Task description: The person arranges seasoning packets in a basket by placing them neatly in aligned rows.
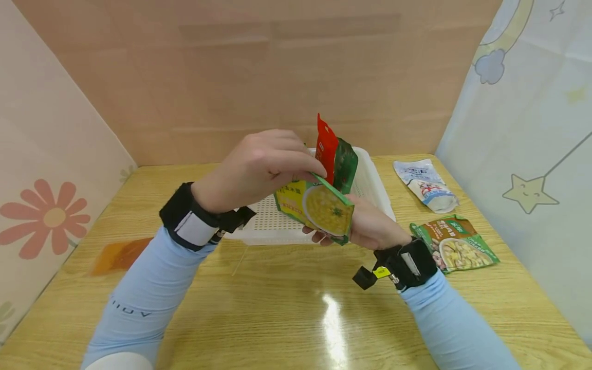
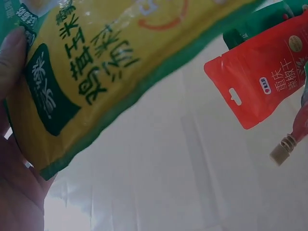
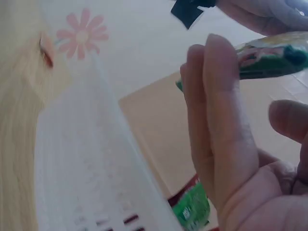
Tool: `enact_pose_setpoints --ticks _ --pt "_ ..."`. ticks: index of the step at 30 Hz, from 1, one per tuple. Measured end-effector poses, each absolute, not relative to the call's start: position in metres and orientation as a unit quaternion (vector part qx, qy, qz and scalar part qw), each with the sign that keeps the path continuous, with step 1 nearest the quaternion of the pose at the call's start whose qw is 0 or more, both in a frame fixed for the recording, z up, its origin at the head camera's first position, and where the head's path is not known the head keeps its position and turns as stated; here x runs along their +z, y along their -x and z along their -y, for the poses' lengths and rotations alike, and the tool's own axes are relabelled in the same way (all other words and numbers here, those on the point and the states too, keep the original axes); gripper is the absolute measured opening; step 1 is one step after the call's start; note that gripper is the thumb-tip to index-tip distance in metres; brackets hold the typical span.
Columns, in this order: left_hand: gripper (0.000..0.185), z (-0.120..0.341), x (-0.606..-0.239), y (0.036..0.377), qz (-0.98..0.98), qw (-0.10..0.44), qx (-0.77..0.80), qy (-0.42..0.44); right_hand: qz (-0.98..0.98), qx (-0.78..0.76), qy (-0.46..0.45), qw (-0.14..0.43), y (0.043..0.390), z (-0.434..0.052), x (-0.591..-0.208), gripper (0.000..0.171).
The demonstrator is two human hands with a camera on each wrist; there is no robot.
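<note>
I pinch the yellow soup packet [image 1: 319,208] between both hands, my left hand [image 1: 261,167] on its top edge, my right hand [image 1: 370,226] curled underneath; its long axis tilts over the white basket [image 1: 374,190], just behind.

White pouch [image 1: 427,184], green-brown pouch [image 1: 455,244], orange packet [image 1: 119,255] on wooden table [image 1: 287,303].

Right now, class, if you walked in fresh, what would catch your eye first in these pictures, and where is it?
First the yellow and green soup packet, held by both hands above the white basket: the left hand pinches its top, the right hand supports it from below. Next, the red packet and dark green packet standing upright in the basket. Two more packets lie on the wooden table at right.
</note>
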State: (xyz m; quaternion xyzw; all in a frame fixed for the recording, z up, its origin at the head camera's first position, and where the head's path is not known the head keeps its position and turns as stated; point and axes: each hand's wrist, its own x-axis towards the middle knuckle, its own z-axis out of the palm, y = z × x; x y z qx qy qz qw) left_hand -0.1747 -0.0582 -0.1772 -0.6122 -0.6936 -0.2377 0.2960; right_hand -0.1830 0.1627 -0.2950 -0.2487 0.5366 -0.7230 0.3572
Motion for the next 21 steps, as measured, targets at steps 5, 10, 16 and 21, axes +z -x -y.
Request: enact_pose_setpoints --ticks 5,10,16,21 --pt "0.013 0.060 -0.173 0.177 0.671 0.306 -0.247 0.629 -0.492 -0.743 0.255 0.376 0.183 -0.161 -0.298 0.039" --pt "0.013 0.064 -0.172 0.177 0.677 0.307 -0.238 0.625 -0.477 -0.763 0.228 0.372 0.184 -0.162 -0.300 0.030" --pt "0.018 0.068 -0.173 0.176 0.687 0.311 -0.236 0.613 -0.451 -0.788 0.205 0.365 0.185 -0.160 -0.297 0.029" --pt "0.041 0.075 -0.178 0.165 0.717 0.318 -0.260 0.563 -0.434 -0.819 0.181 0.328 0.184 -0.155 -0.292 0.035"
